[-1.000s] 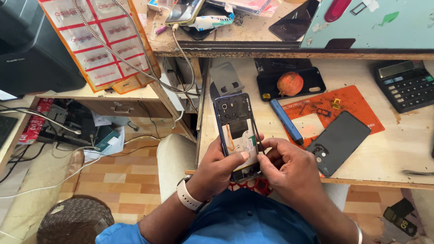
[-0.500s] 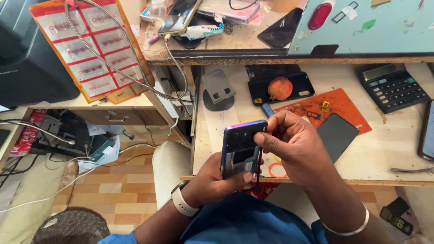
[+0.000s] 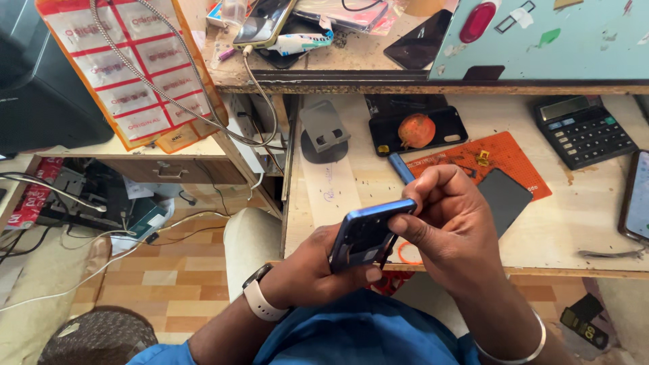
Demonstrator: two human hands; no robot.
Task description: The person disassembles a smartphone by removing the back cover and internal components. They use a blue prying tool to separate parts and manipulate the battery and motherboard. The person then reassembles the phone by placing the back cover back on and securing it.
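My left hand [image 3: 318, 267] holds an opened blue phone [image 3: 365, 233] by its lower end, tilted up on edge above the front of the wooden desk [image 3: 433, 236]. My right hand [image 3: 449, 226] is curled over the phone's top right edge, fingertips pinching at its frame. Whether it holds a small tool I cannot tell. A pale watch [image 3: 260, 301] sits on my left wrist, and a metal bangle [image 3: 517, 348] on my right.
On the desk lie a dark phone back cover [image 3: 503, 196], an orange mat [image 3: 493, 159], a blue stick tool [image 3: 400, 167], a grey phone stand [image 3: 323, 138], a black tray with an orange round object [image 3: 417, 130], a calculator [image 3: 585, 132] and another phone [image 3: 635, 203]. A cluttered shelf [image 3: 351, 54] overhangs.
The phone went from lying flat with its open back facing up to standing tilted on edge. My right hand rose from its lower part and now wraps its upper edge.
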